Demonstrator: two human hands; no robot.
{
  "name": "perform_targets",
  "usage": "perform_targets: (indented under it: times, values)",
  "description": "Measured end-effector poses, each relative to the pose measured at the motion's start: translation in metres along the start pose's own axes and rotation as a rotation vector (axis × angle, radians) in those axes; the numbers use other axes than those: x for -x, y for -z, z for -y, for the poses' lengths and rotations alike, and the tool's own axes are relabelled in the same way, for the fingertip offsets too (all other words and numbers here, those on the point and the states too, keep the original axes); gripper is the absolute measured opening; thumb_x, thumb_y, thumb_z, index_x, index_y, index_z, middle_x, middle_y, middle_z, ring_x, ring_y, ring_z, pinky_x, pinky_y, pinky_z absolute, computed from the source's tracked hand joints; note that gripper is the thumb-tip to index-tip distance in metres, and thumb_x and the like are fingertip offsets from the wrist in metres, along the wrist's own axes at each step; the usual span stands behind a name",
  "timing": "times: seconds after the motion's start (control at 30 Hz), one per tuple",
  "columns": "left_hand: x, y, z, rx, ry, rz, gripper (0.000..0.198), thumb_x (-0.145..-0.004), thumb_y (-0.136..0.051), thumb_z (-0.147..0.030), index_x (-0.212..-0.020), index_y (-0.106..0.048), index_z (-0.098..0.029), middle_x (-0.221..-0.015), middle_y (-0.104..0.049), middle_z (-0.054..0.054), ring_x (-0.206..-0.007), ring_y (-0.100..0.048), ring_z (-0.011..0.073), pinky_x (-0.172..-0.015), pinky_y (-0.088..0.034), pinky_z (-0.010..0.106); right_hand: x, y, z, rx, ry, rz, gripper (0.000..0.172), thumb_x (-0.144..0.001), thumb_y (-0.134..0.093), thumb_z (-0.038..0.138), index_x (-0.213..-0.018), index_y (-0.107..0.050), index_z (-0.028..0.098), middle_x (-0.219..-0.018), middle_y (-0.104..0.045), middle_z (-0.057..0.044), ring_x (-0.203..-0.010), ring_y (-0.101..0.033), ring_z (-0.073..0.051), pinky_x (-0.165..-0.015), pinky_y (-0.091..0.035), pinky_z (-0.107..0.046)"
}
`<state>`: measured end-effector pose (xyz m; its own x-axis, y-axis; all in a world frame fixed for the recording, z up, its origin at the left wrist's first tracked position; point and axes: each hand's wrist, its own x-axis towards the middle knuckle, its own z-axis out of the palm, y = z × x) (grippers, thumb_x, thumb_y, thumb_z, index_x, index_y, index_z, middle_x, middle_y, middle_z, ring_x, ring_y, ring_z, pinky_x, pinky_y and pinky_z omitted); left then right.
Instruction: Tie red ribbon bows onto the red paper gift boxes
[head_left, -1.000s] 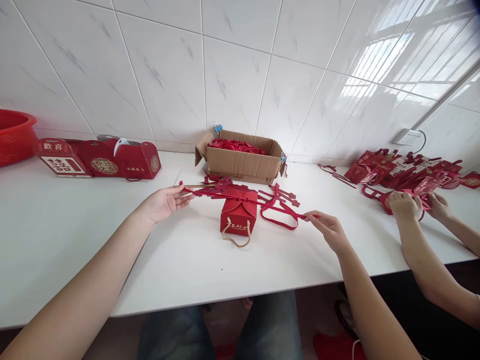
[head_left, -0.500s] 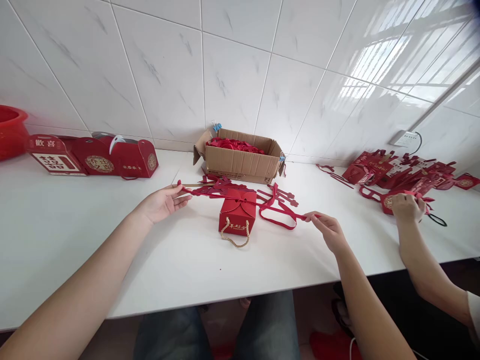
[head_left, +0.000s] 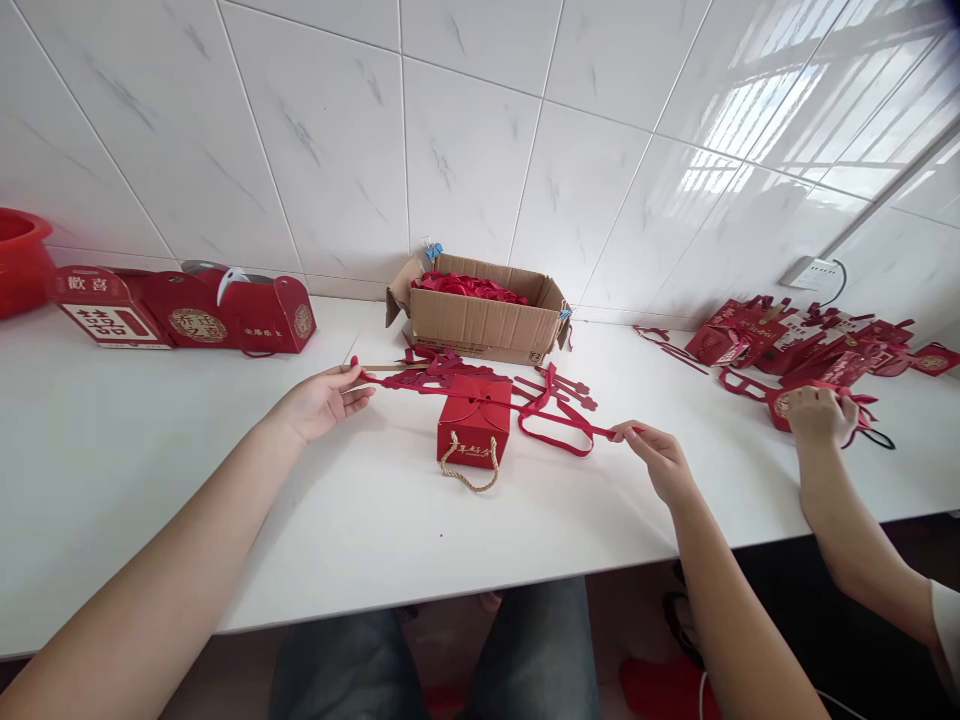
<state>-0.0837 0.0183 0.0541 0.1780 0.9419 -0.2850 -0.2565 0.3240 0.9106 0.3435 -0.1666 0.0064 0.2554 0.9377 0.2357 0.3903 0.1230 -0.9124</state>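
A small red gift box (head_left: 471, 440) with a twisted rope handle (head_left: 469, 484) stands upright on the white table in front of me. Across its top runs a red ribbon (head_left: 409, 386), stretched out to both sides. My left hand (head_left: 324, 402) pinches the ribbon's left end between thumb and forefinger, other fingers loosely curled. On the right, my right hand (head_left: 657, 456) pinches the other end. A loop of red ribbon (head_left: 559, 438) lies slack on the table just right of the box. Behind the box are dark red flower-tipped strips (head_left: 442, 368).
An open cardboard box (head_left: 480, 325) of red ribbons stands against the tiled wall. Red gift boxes (head_left: 199, 310) line the left, beside a red tub (head_left: 22, 262). At the right, another person's hand (head_left: 819, 412) works on a red box near several more boxes (head_left: 810, 340).
My left hand has shifted slightly left, drawing the ribbon a little tauter. My right hand has hardly moved. The other person's hand stays on its box.
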Motion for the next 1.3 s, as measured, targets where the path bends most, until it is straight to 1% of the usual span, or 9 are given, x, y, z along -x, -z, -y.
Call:
perform_targets:
  times: [0.3,0.53,0.6,0.7,0.8,0.87,1.0,1.13,1.3]
  values:
    - [0.000,0.001,-0.004,-0.107,-0.073,-0.019,0.007,-0.086,-0.057,-0.017,-0.080,-0.056,-0.017,-0.082,-0.064,0.000,-0.067,-0.056,0.0091,-0.071,-0.047,0.024,-0.005,0.000,-0.003,-0.036,-0.020,-0.059,0.030,-0.083,-0.061,0.049,-0.069,-0.068,0.023,-0.082,-0.063,-0.004,-0.086,-0.055,-0.021,-0.084,-0.042,-0.035]
    - [-0.006,0.000,0.008,-0.348,-0.105,-0.080,0.010,-0.078,-0.061,-0.023,-0.079,-0.056,-0.015,-0.081,-0.064,0.004,-0.076,-0.061,0.0154,-0.071,-0.048,0.027,-0.013,-0.014,0.008,-0.340,-0.264,0.006,0.027,-0.075,-0.070,0.048,-0.081,-0.070,0.022,-0.098,-0.065,-0.006,-0.099,-0.062,-0.023,-0.090,-0.049,-0.038]
    - [-0.009,0.001,0.014,-0.436,-0.128,-0.146,0.023,-0.072,-0.068,-0.025,-0.089,-0.055,-0.017,-0.085,-0.065,0.004,-0.077,-0.062,0.0180,-0.069,-0.048,0.029,-0.014,-0.017,0.010,-0.309,-0.316,-0.061,0.035,-0.072,-0.072,0.047,-0.098,-0.067,0.024,-0.110,-0.065,-0.007,-0.106,-0.061,-0.025,-0.091,-0.049,-0.040]
    - [-0.010,0.000,0.021,-0.730,-0.296,-0.331,0.048,-0.064,-0.073,-0.025,-0.106,-0.049,-0.019,-0.101,-0.063,0.008,-0.090,-0.062,0.0245,-0.077,-0.049,0.037,-0.015,-0.023,0.016,-0.082,-0.325,-0.326,0.056,-0.070,-0.073,0.045,-0.120,-0.055,0.028,-0.131,-0.055,-0.010,-0.119,-0.055,-0.029,-0.095,-0.048,-0.046]
    - [-0.003,-0.013,0.021,-1.016,-0.604,-0.347,0.036,-0.069,-0.064,-0.028,-0.102,-0.055,-0.019,-0.114,-0.059,0.011,-0.108,-0.056,0.0288,-0.088,-0.047,0.041,-0.018,-0.037,0.030,0.157,-0.141,-0.449,0.049,-0.072,-0.068,0.047,-0.115,-0.057,0.026,-0.135,-0.053,-0.010,-0.124,-0.050,-0.030,-0.100,-0.043,-0.050]
    - [0.004,-0.031,0.018,-1.009,-0.699,-0.150,0.023,-0.076,-0.056,-0.035,-0.093,-0.060,-0.020,-0.111,-0.062,0.009,-0.108,-0.057,0.0264,-0.090,-0.047,0.039,-0.023,-0.052,0.044,0.128,-0.004,-0.290,0.037,-0.076,-0.065,0.048,-0.103,-0.062,0.023,-0.121,-0.063,-0.009,-0.115,-0.057,-0.028,-0.098,-0.044,-0.047]
    - [0.015,-0.075,0.010,-0.938,-0.611,0.202,0.029,-0.083,-0.050,-0.046,-0.092,-0.059,-0.021,-0.103,-0.066,0.006,-0.097,-0.062,0.0224,-0.086,-0.049,0.035,-0.040,-0.089,0.073,0.005,0.048,-0.028,0.038,-0.080,-0.060,0.052,-0.102,-0.062,0.021,-0.111,-0.067,-0.010,-0.105,-0.063,-0.024,-0.091,-0.049,-0.040]
    - [0.011,-0.100,0.008,-1.014,-0.499,0.240,0.037,-0.075,-0.062,-0.049,-0.097,-0.053,-0.021,-0.104,-0.064,0.007,-0.085,-0.062,0.0206,-0.069,-0.049,0.031,-0.058,-0.115,0.091,0.092,-0.067,0.137,0.039,-0.081,-0.060,0.055,-0.098,-0.059,0.020,-0.110,-0.065,-0.008,-0.096,-0.064,-0.020,-0.081,-0.049,-0.033]
    - [0.000,-0.100,0.007,-1.080,-0.511,0.253,0.040,-0.066,-0.070,-0.047,-0.091,-0.052,-0.021,-0.086,-0.060,0.003,-0.073,-0.057,0.0174,-0.062,-0.044,0.028,-0.070,-0.112,0.094,0.166,-0.241,0.272,0.049,-0.068,-0.069,0.064,-0.078,-0.052,0.019,-0.080,-0.064,-0.003,-0.064,-0.057,-0.013,-0.056,-0.045,-0.027]
